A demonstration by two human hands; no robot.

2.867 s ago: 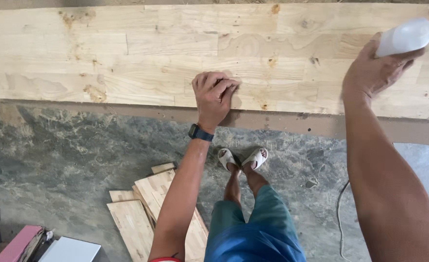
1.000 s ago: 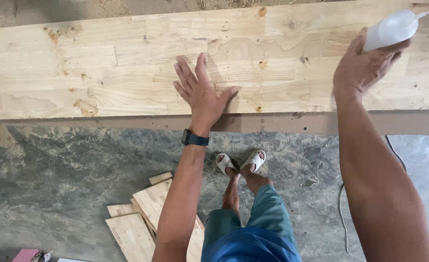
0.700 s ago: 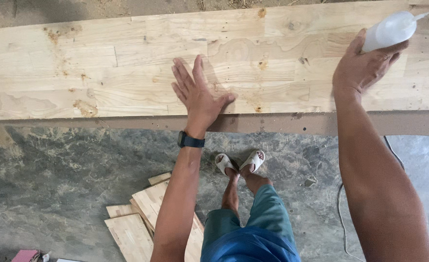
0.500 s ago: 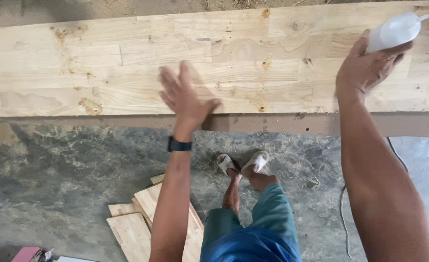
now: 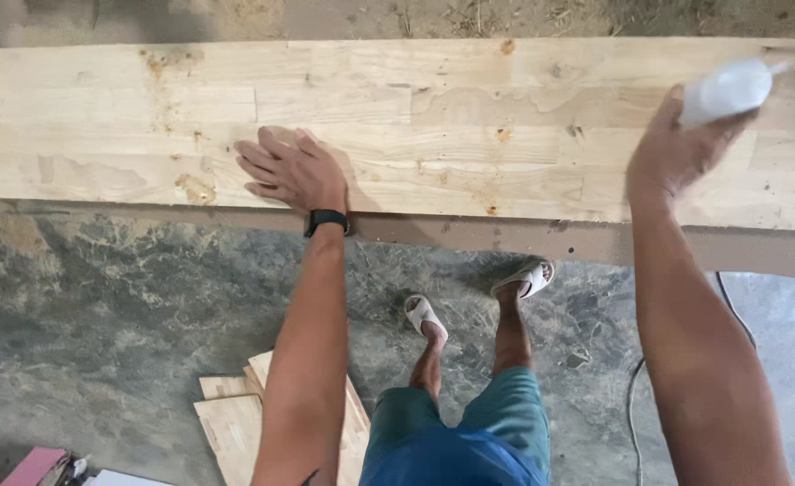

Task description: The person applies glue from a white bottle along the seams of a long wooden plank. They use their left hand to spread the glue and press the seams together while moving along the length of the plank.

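L hand (image 5: pixel 291 169) is lying flat & released on the wood board (image 5: pixel 469 117); R hand (image 5: pixel 676 148) is grasping a white glue bottle (image 5: pixel 726 90). Glue could be dripping if squeezed.

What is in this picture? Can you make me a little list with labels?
place: workshop with a grey mottled floor
main thing: long pale wooden board
left hand: flat on the board, fingers spread
right hand: holds a white bottle above the board
wrist: black watch
floor: wood offcuts, thin cable
feet: pale sandals
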